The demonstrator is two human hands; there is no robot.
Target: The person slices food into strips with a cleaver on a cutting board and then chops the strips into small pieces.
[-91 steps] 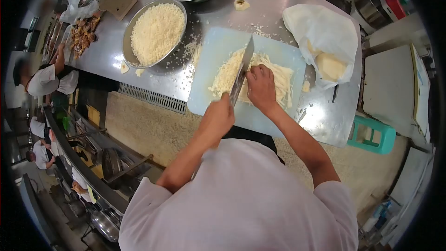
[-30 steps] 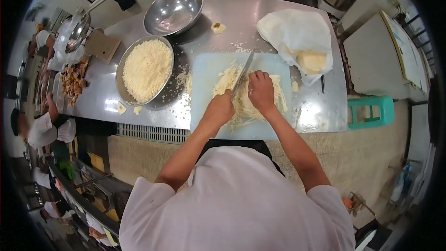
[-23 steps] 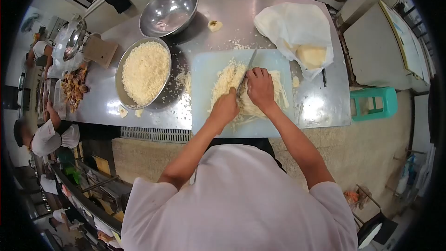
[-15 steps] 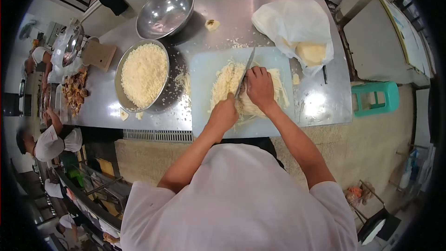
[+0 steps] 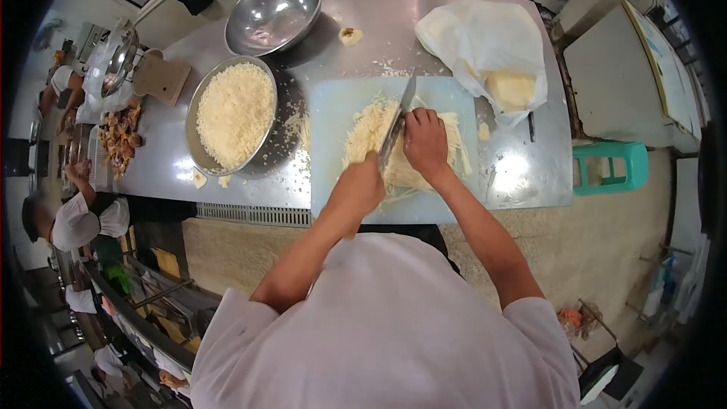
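Observation:
My left hand [image 5: 359, 188] is closed round the handle of a kitchen knife [image 5: 395, 123], its blade pointing away from me over a white cutting board [image 5: 330, 98]. To the left of the blade lies a heap of finely chopped pale pieces [image 5: 368, 130]. Just right of the blade, my right hand [image 5: 425, 140] presses down with curled fingers on long pale strips [image 5: 457, 144]. Part of those strips is hidden beneath that hand.
A steel bowl [image 5: 191, 135] full of chopped pale bits stands left, with another steel bowl [image 5: 303, 1] behind it. A white plastic bag [image 5: 485, 26] holds a pale block [image 5: 511, 91] at right. A co-worker [image 5: 76, 223] stands far left; a green stool [image 5: 628, 169] is right.
My left hand has drawn back slightly towards me with the knife, and more of the blade's flat side shows. The right hand stays almost in place on the strips.

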